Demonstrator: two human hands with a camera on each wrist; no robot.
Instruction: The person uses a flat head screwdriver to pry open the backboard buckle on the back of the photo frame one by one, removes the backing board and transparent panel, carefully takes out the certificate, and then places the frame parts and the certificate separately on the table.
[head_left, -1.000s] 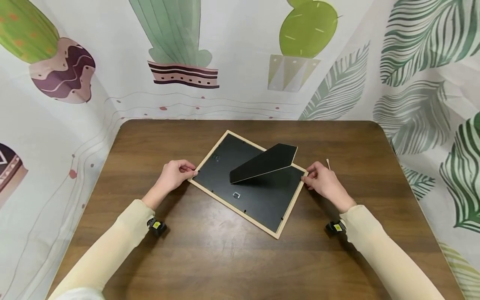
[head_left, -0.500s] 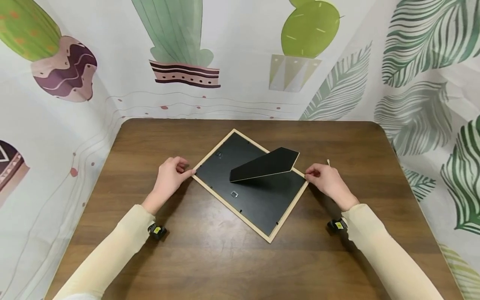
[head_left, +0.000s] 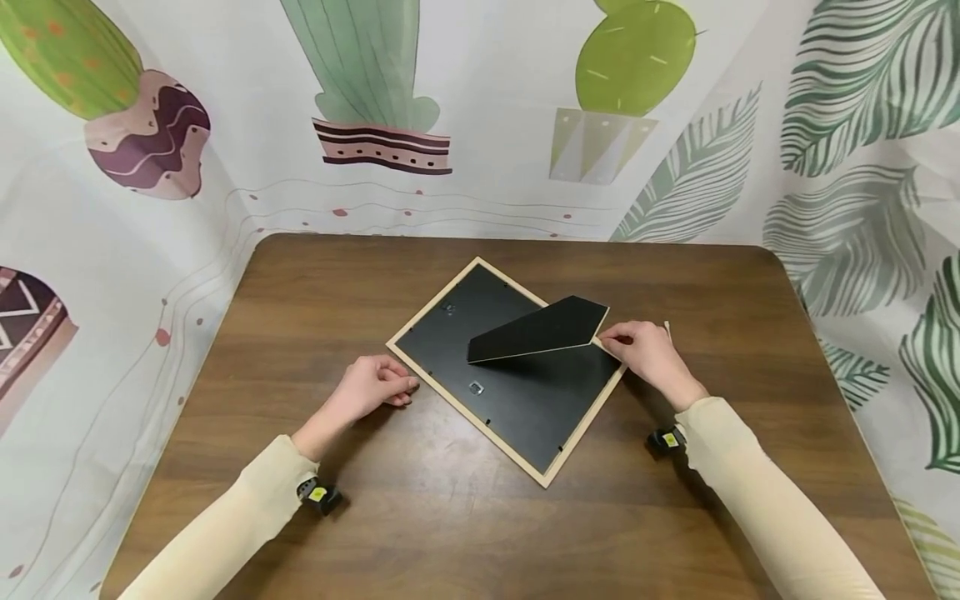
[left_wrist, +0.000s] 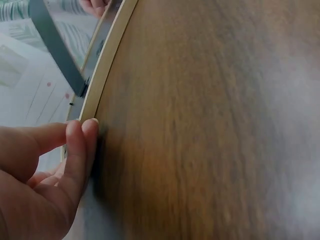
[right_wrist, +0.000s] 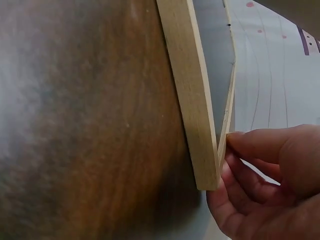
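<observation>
Frame lies back side up on the counter, my right hand pinching its edge, left-hand contact unconfirmed.
The picture frame (head_left: 525, 400) sits askew on the counter (head_left: 450, 533), support leg (head_left: 543, 327) raised. My right hand (head_left: 651, 354) grips the rim near the right corner; my left hand (head_left: 367, 387) has fingertips at the near-left edge, and I cannot tell whether they grasp it. Judged hazards: one-sided lifting could let the frame slip or twist; a knock from my right hand could strain the leg's hinge.
</observation>
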